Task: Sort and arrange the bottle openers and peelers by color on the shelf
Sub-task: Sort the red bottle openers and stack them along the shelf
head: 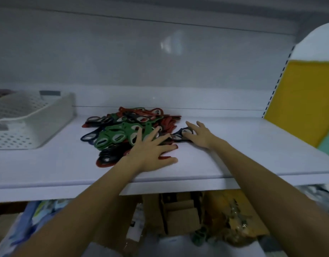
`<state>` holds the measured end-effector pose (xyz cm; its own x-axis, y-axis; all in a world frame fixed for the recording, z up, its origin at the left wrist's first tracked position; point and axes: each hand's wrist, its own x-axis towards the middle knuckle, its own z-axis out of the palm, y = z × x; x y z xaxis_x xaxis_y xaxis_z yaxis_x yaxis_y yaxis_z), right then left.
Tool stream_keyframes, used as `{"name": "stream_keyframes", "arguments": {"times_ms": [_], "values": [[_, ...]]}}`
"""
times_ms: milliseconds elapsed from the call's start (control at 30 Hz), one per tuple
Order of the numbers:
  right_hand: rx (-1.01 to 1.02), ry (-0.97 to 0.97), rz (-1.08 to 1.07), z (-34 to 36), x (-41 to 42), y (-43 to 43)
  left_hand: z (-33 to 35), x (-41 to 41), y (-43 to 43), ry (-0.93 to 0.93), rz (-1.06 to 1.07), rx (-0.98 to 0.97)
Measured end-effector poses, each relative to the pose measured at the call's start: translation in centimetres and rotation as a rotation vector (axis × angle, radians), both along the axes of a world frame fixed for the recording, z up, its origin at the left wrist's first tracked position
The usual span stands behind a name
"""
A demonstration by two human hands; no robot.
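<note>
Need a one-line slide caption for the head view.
Left hand spread on a mixed red, green and dark pile; right hand touches a dark piece at its edge, on a white shelf.

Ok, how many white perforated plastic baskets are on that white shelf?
1. The white perforated plastic basket stands at the white shelf's left end, left of the mixed-colour pile of openers; the frame edge cuts it off, so more may be hidden.

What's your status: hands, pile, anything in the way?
Left hand flat on pile, near edge. Right hand open, touching a dark opener. Pile mixed, unsorted. White basket left, apart.
</note>
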<state>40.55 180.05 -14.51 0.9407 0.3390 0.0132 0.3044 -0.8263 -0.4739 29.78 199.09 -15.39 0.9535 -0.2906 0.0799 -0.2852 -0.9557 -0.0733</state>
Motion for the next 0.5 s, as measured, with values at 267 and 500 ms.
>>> {"name": "stream_keyframes", "arguments": {"times_ms": [267, 500], "values": [[-0.244, -0.049, 0.195, -2.1, 3.0, 3.6, -0.2, 1.7, 3.4, -0.067, 0.007, 0.022], [0.012, -0.13, 0.304, -2.3, 0.8, 4.1, -0.6, 0.2, 8.5, -0.217, 0.089, -0.044]]}}
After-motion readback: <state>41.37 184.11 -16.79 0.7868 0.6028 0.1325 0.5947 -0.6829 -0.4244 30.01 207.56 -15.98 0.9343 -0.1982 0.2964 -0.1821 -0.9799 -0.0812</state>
